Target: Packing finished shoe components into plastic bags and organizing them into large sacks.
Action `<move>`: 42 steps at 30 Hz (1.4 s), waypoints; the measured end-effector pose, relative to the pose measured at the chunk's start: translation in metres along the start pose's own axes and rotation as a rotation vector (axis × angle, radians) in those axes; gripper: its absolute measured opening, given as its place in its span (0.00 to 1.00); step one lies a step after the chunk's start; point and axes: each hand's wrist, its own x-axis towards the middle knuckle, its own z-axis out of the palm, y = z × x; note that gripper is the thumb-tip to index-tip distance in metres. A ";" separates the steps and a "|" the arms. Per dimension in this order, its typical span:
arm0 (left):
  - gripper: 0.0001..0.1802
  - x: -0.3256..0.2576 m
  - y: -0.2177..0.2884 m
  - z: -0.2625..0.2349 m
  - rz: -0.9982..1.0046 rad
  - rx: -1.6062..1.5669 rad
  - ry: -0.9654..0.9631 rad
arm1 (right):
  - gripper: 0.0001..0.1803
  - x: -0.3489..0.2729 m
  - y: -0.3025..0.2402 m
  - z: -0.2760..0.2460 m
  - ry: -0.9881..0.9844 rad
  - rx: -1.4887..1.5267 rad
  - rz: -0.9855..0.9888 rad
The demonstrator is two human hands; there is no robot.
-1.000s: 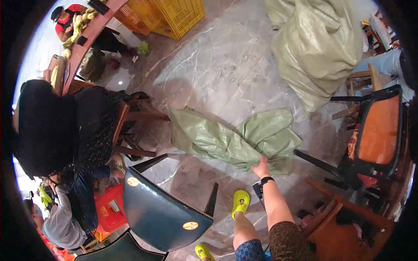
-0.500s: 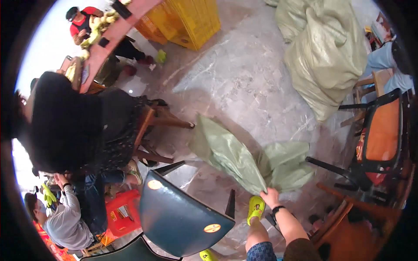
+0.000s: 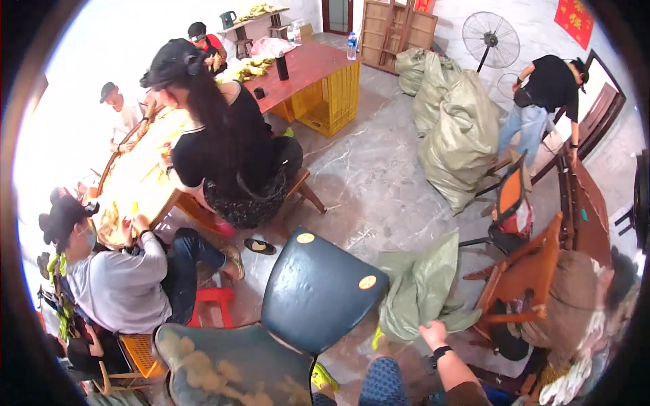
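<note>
My right hand (image 3: 433, 334), with a dark band at its wrist, grips the edge of a pale green woven sack (image 3: 418, 284). The sack looks limp and hangs crumpled over the floor in front of my legs. Left of it stands a dark blue padded chair (image 3: 325, 284), its backrest close to the sack or touching it; I cannot tell which. My left hand does not show. Beneath me is a yellow-green clog (image 3: 323, 377) on one foot.
Several full green sacks (image 3: 464, 128) stand at the back right. A wooden chair (image 3: 521, 277) and an orange-backed chair (image 3: 511, 193) are on the right. People sit around a table at left; one person (image 3: 548, 88) bends at far right. A yellow crate (image 3: 328, 101) supports a red table (image 3: 308, 71).
My view has tilted up, showing more of the room. The sack, formerly stretched leftward along the floor, now hangs more bunched beside the chair. My right hand keeps its grip.
</note>
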 end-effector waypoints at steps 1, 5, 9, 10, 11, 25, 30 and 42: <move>0.51 0.036 0.007 -0.008 0.326 0.573 -0.027 | 0.22 -0.034 -0.015 0.005 0.113 -0.066 -0.292; 0.59 0.054 0.036 0.042 0.024 0.698 0.099 | 0.15 -0.150 -0.067 -0.036 0.230 0.091 -0.781; 0.66 0.096 0.041 0.048 -0.208 0.679 -0.066 | 0.23 -0.226 -0.093 -0.024 -0.122 0.199 -0.560; 0.67 0.112 0.043 0.021 -0.219 0.606 -0.055 | 0.22 -0.249 -0.108 -0.028 -0.185 0.200 -0.599; 0.65 0.132 0.051 -0.011 -0.301 0.391 -0.068 | 0.21 -0.271 -0.123 -0.030 -0.247 0.198 -0.641; 0.39 0.237 0.093 0.035 -0.742 0.440 -0.269 | 0.34 -0.494 -0.187 -0.035 -0.235 0.971 -0.122; 0.40 0.243 0.088 0.030 -0.756 0.384 -0.354 | 0.46 -0.516 -0.219 0.001 -0.222 1.444 0.174; 0.46 0.280 0.061 0.056 -0.784 0.334 -0.404 | 0.30 -0.444 -0.273 -0.010 0.413 1.773 0.191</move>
